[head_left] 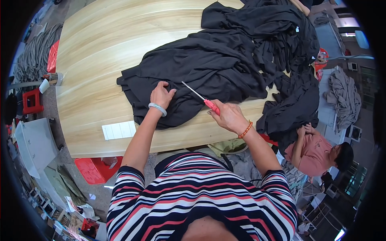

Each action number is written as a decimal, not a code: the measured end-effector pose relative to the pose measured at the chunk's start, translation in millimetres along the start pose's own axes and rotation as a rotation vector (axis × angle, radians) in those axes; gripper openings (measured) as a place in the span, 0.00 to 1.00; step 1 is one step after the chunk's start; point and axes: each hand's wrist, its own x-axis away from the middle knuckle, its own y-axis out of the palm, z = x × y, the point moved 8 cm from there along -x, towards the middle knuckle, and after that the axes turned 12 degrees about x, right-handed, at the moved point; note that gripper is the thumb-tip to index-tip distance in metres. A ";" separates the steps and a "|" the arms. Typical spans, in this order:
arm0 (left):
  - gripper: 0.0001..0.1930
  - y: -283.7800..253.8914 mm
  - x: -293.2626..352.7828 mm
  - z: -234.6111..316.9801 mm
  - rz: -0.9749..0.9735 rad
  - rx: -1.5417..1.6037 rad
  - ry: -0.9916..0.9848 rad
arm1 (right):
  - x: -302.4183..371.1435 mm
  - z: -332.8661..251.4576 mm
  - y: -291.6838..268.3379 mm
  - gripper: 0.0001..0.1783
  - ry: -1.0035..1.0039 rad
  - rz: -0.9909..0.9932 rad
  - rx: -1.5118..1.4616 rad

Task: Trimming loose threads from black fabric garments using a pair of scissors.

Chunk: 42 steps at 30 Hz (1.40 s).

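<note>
A large heap of black cloth [205,60] lies in folds over the middle of the table. At its near left part, my left hand [161,96] rests with curled fingers, thumb and forefinger closed on a bit of the cloth. My right hand [231,116] grips the red handle of a screwdriver [212,106]. Its thin metal shaft points up and left over the cloth, toward my left hand. Whether the tip touches the cloth I cannot tell.
On the wooden table [92,88] a white paper slip [119,130] lies near the front edge. More black cloth [287,104] hangs over the right side, where a person in a pink shirt [311,154] handles it. A red stool [96,169] stands below the front edge.
</note>
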 end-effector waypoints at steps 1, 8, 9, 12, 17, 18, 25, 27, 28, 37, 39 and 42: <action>0.20 -1.9 2.8 9.2 0.078 -0.141 0.131 | 1.0 -0.7 -0.6 0.18 0.000 0.002 0.003; 0.11 -10.9 13.6 -19.6 -0.023 0.002 0.024 | 9.1 -6.3 -2.5 0.18 0.006 0.000 0.008; 0.08 -14.8 14.0 -28.2 -0.015 0.236 0.047 | 10.6 -6.5 -1.9 0.16 0.006 -0.011 0.002; 0.04 -28.6 21.1 -20.7 -0.024 0.563 0.081 | 13.4 -7.3 2.5 0.16 0.001 -0.040 0.015; 0.03 -5.8 23.3 -13.6 -0.183 0.660 0.184 | 12.1 -18.6 -1.7 0.17 -0.044 -0.096 0.051; 0.04 7.7 17.3 -29.3 -0.250 0.759 0.062 | 12.6 -20.4 -2.9 0.16 -0.044 -0.104 0.069; 0.05 25.5 12.5 -83.6 -0.204 1.575 -0.322 | 37.0 -31.2 17.6 0.15 -0.209 -0.248 0.131; 0.05 26.1 5.8 -94.7 -0.137 1.524 -0.333 | 35.1 -29.5 10.1 0.15 -0.179 -0.193 0.110; 0.06 24.9 1.1 -99.2 -0.079 1.469 -0.343 | 33.1 -27.0 3.4 0.15 -0.144 -0.135 0.087; 0.13 -33.0 49.4 52.7 0.371 0.065 0.440 | 27.1 -7.3 -7.8 0.15 0.006 0.002 -0.017; 0.21 -15.4 43.1 27.5 0.302 0.042 0.243 | 27.1 -4.7 -5.1 0.15 -0.004 -0.004 -0.014; 0.24 -5.6 26.2 -13.0 0.253 0.103 0.050 | 28.0 -5.7 -3.7 0.15 -0.021 -0.005 -0.008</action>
